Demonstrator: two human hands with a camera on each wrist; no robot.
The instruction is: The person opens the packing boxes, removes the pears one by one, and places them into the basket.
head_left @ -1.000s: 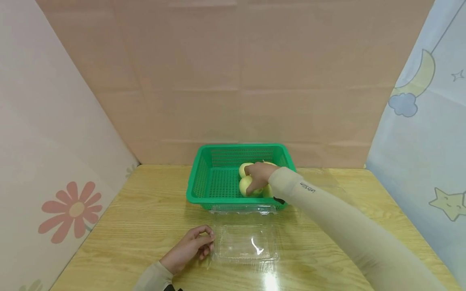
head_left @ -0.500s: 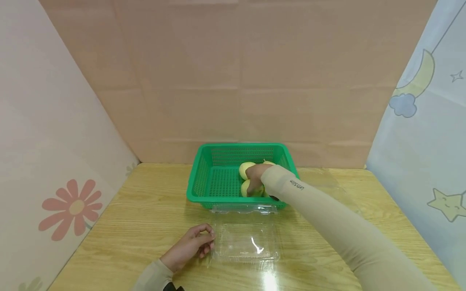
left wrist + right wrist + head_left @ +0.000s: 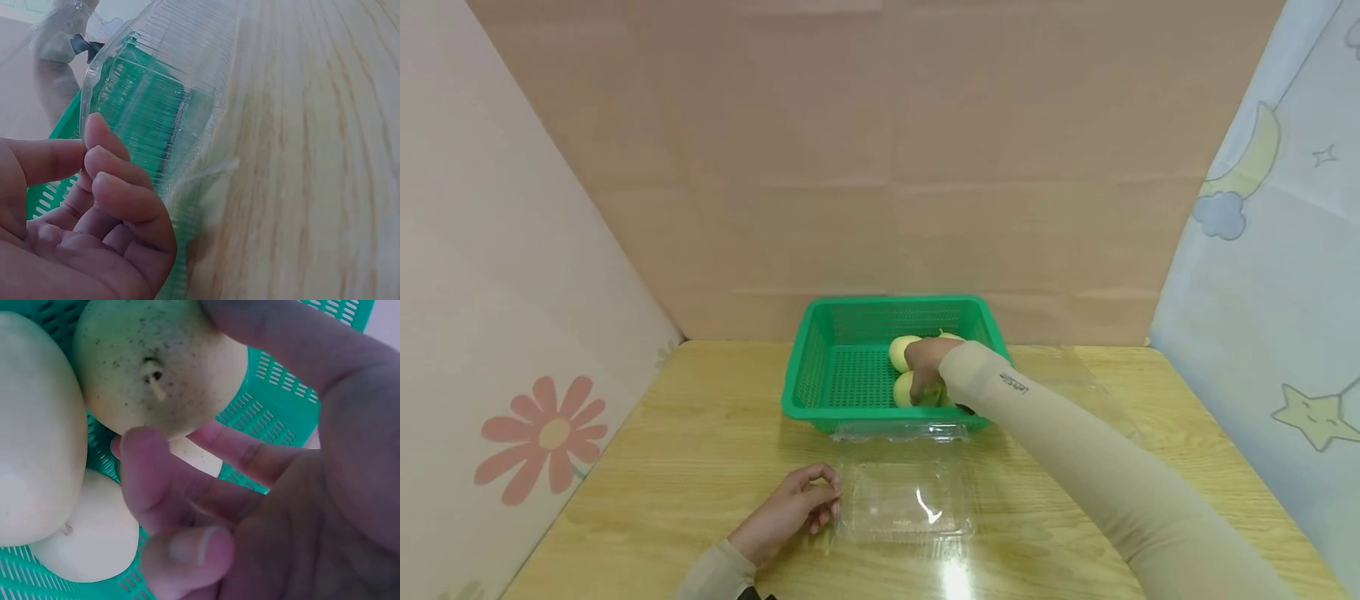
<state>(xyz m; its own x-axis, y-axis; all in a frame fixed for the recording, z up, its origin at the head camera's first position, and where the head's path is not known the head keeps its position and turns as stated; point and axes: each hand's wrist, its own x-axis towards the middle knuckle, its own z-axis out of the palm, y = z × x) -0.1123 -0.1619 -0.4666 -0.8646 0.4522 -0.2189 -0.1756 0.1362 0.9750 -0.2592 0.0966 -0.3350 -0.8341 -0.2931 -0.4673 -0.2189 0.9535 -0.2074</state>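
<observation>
In the head view a clear plastic clamshell box sits on the table in front of a green slotted basket. My left hand is at the box's left side; in the left wrist view, thumb and fingertips pinch its clear rim. My right hand reaches into the right part of the basket, among several pale yellow pears. From the right wrist camera, thumb and fingers lie around a speckled pear with a short stem. Another pear lies beside it, and a smaller-looking one below.
The basket's left half shows its bare slotted floor. A faint clear plastic sheet or lid lies on the wooden table, right of the basket. Printed side walls and a plain back wall enclose the table.
My right hand has shifted slightly left and down onto the front pear, its fingers closing in around it. The left hand and the clear box stay in place.
</observation>
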